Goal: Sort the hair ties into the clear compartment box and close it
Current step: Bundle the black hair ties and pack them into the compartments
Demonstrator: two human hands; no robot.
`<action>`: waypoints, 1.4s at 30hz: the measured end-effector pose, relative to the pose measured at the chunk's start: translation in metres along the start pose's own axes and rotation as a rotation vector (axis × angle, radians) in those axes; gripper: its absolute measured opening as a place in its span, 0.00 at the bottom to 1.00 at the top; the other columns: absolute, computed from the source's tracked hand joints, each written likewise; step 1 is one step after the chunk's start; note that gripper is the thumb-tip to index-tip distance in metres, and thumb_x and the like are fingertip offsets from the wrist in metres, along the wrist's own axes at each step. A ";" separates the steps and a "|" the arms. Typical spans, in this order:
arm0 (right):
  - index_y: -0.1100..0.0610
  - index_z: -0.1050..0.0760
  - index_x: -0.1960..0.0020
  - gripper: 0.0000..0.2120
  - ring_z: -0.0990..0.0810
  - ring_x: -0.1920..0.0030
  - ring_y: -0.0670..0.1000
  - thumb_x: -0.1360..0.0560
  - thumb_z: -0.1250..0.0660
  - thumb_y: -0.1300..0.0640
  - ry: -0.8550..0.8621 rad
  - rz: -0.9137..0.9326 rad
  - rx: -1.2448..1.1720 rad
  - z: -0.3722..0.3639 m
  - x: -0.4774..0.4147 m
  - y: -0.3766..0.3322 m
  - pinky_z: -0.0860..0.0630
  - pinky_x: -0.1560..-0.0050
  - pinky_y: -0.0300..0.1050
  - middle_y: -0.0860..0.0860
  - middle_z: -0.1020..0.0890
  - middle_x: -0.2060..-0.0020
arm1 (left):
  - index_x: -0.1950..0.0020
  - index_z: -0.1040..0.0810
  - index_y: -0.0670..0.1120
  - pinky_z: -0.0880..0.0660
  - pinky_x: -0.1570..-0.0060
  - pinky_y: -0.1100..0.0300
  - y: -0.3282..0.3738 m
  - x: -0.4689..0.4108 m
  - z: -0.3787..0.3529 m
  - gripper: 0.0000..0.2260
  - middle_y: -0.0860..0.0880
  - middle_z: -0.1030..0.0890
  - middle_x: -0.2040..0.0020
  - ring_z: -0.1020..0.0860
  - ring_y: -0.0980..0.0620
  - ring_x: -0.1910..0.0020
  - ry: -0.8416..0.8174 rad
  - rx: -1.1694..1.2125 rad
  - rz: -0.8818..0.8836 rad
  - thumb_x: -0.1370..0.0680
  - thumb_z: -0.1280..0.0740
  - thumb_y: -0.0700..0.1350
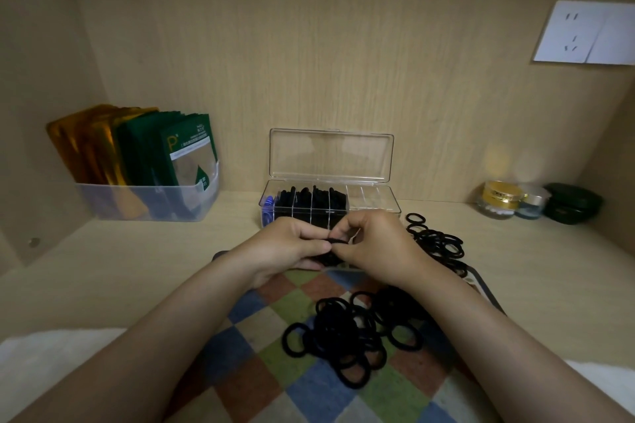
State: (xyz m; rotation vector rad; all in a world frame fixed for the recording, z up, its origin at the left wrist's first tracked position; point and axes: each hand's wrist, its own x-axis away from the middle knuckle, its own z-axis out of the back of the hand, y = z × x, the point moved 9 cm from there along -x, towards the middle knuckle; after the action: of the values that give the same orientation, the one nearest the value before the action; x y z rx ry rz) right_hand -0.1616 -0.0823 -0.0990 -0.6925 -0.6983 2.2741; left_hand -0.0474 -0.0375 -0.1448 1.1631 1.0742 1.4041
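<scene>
– Wooden walls close in the counter [103,268] on three sides, so it's a tight nook. What fills most of it?

– A checked cloth [271,347] lies under the fingers [309,245]. On it, nearer the body than the fingers, sits the big heap of black hair ties [350,336]. A second heap [438,244] lies just right of the fingers.

– And the clear box [374,208]?

– Just beyond the fingers, with its lid [331,154] standing open toward the back wall. The left end compartment holds blue ties and the next few hold black. The right-hand ones look empty.

– What are the hands doing?

– The left hand [288,247] and right hand [371,251] meet in the middle. Their fingers are curled around and pinching one small bundle [335,242] of black ties. I'd say it is being gathered for the next compartment.

– How should that go?

– Keep the loops squeezed flat and lined up, then lower them edge-on into the first empty slot right of the filled ones. Let go only once they sit below the dividers, or they will likely spring out.

– Is there enough room?

– The path forward is short and open. The upright lid is the edge to mind, since a knock could tip it shut. The bin [147,203] of sachets is well left and the jars [498,201] are well right, both out of the way. The right forearm hangs over the big heap and could drag ties off the cloth.
</scene>
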 end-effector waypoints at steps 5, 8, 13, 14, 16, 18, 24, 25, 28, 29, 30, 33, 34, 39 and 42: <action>0.49 0.17 0.48 0.09 0.23 0.70 0.36 0.28 0.24 0.57 -0.104 -0.061 -0.180 -0.002 0.001 0.009 0.28 0.65 0.33 0.44 0.18 0.61 | 0.39 0.17 0.43 0.18 0.50 0.61 0.001 -0.002 0.013 0.12 0.45 0.14 0.45 0.15 0.51 0.48 0.082 -0.050 -0.009 0.20 0.34 0.36; 0.49 0.17 0.52 0.05 0.23 0.68 0.39 0.27 0.24 0.55 -0.130 -0.055 -0.183 0.006 0.002 0.002 0.26 0.63 0.38 0.45 0.18 0.62 | 0.39 0.18 0.46 0.18 0.53 0.64 0.004 -0.002 0.027 0.12 0.49 0.15 0.48 0.16 0.52 0.50 0.169 -0.143 -0.023 0.21 0.33 0.37; 0.48 0.15 0.48 0.10 0.18 0.54 0.41 0.28 0.24 0.49 -0.515 -0.019 -0.026 -0.020 0.023 -0.017 0.23 0.45 0.41 0.45 0.15 0.55 | 0.39 0.18 0.47 0.18 0.53 0.62 0.007 -0.001 0.034 0.12 0.52 0.17 0.48 0.16 0.53 0.50 0.218 -0.232 -0.051 0.21 0.32 0.37; 0.45 0.16 0.45 0.14 0.18 0.52 0.41 0.30 0.23 0.46 -0.590 -0.023 0.050 -0.029 0.028 -0.015 0.23 0.43 0.41 0.43 0.15 0.54 | 0.39 0.18 0.47 0.18 0.52 0.61 0.007 -0.002 0.034 0.12 0.51 0.17 0.47 0.16 0.54 0.50 0.222 -0.243 -0.054 0.22 0.31 0.37; 0.40 0.18 0.42 0.20 0.20 0.50 0.39 0.33 0.22 0.44 -0.682 0.002 0.152 -0.040 0.034 -0.014 0.24 0.42 0.39 0.40 0.18 0.52 | 0.40 0.17 0.48 0.18 0.53 0.61 0.005 -0.003 0.033 0.12 0.50 0.15 0.46 0.15 0.54 0.51 0.225 -0.264 -0.060 0.22 0.31 0.37; 0.39 0.18 0.43 0.19 0.20 0.50 0.39 0.33 0.21 0.46 -0.709 0.025 0.167 -0.043 0.036 -0.017 0.25 0.42 0.39 0.40 0.19 0.51 | 0.41 0.16 0.48 0.18 0.53 0.61 0.005 -0.004 0.031 0.12 0.50 0.15 0.47 0.15 0.56 0.54 0.221 -0.292 -0.068 0.22 0.30 0.38; 0.46 0.15 0.53 0.07 0.17 0.51 0.46 0.31 0.23 0.53 -0.737 0.080 0.131 -0.046 0.037 -0.021 0.22 0.41 0.49 0.46 0.15 0.54 | 0.42 0.16 0.50 0.18 0.50 0.58 0.004 -0.005 0.030 0.12 0.51 0.15 0.48 0.15 0.52 0.54 0.228 -0.294 -0.073 0.22 0.30 0.38; 0.46 0.15 0.54 0.06 0.17 0.52 0.45 0.30 0.23 0.53 -0.717 0.080 0.125 -0.044 0.035 -0.019 0.22 0.42 0.47 0.46 0.14 0.55 | 0.42 0.16 0.51 0.18 0.50 0.58 0.004 -0.005 0.030 0.12 0.51 0.15 0.48 0.15 0.52 0.54 0.227 -0.291 -0.075 0.22 0.30 0.38; 0.49 0.16 0.53 0.05 0.17 0.61 0.44 0.27 0.26 0.58 -0.581 0.015 -0.027 -0.033 0.024 -0.012 0.20 0.53 0.39 0.49 0.14 0.60 | 0.41 0.17 0.50 0.18 0.52 0.61 0.007 -0.004 0.030 0.12 0.53 0.15 0.48 0.15 0.54 0.55 0.233 -0.285 -0.090 0.22 0.31 0.38; 0.51 0.16 0.53 0.04 0.17 0.62 0.45 0.27 0.26 0.60 -0.508 -0.008 -0.088 -0.029 0.018 -0.009 0.21 0.55 0.41 0.53 0.14 0.60 | 0.40 0.17 0.50 0.18 0.53 0.62 0.008 -0.004 0.030 0.12 0.53 0.16 0.49 0.15 0.54 0.56 0.236 -0.282 -0.091 0.22 0.31 0.38; 0.53 0.16 0.53 0.04 0.18 0.63 0.46 0.26 0.26 0.61 -0.424 -0.027 -0.136 -0.023 0.012 -0.005 0.22 0.56 0.43 0.56 0.14 0.60 | 0.40 0.17 0.49 0.18 0.52 0.62 0.007 -0.004 0.031 0.13 0.53 0.16 0.50 0.15 0.54 0.55 0.240 -0.272 -0.089 0.22 0.31 0.38; 0.53 0.15 0.56 0.06 0.21 0.66 0.43 0.26 0.26 0.63 -0.212 -0.086 -0.271 -0.007 0.001 0.009 0.25 0.60 0.37 0.50 0.16 0.67 | 0.40 0.17 0.48 0.18 0.46 0.54 0.004 -0.005 0.030 0.12 0.49 0.14 0.49 0.15 0.52 0.52 0.247 -0.215 -0.085 0.22 0.31 0.38; 0.52 0.15 0.56 0.07 0.21 0.66 0.43 0.26 0.27 0.63 -0.171 -0.103 -0.291 -0.003 0.000 0.011 0.25 0.61 0.36 0.47 0.17 0.69 | 0.40 0.17 0.48 0.19 0.45 0.52 0.002 -0.006 0.030 0.12 0.48 0.14 0.50 0.15 0.52 0.51 0.248 -0.194 -0.082 0.22 0.31 0.38; 0.58 0.15 0.52 0.04 0.19 0.65 0.50 0.25 0.27 0.64 -0.127 -0.179 -0.437 -0.003 0.001 0.016 0.23 0.64 0.40 0.59 0.15 0.64 | 0.41 0.16 0.45 0.19 0.44 0.53 -0.004 -0.008 0.020 0.10 0.47 0.14 0.50 0.15 0.51 0.50 0.200 -0.065 -0.074 0.21 0.31 0.38; 0.62 0.17 0.51 0.04 0.18 0.67 0.53 0.25 0.28 0.64 -0.085 -0.241 -0.519 -0.004 0.001 0.019 0.22 0.71 0.43 0.61 0.15 0.64 | 0.41 0.16 0.43 0.18 0.46 0.54 -0.004 -0.007 0.009 0.11 0.44 0.14 0.47 0.15 0.48 0.48 0.100 0.069 -0.052 0.23 0.28 0.41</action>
State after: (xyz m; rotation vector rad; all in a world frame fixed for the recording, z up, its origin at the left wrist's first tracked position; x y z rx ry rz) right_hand -0.1672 -0.0927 -0.1140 -0.7005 -1.3626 1.9185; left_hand -0.0375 -0.0433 -0.1478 1.1160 1.2237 1.4067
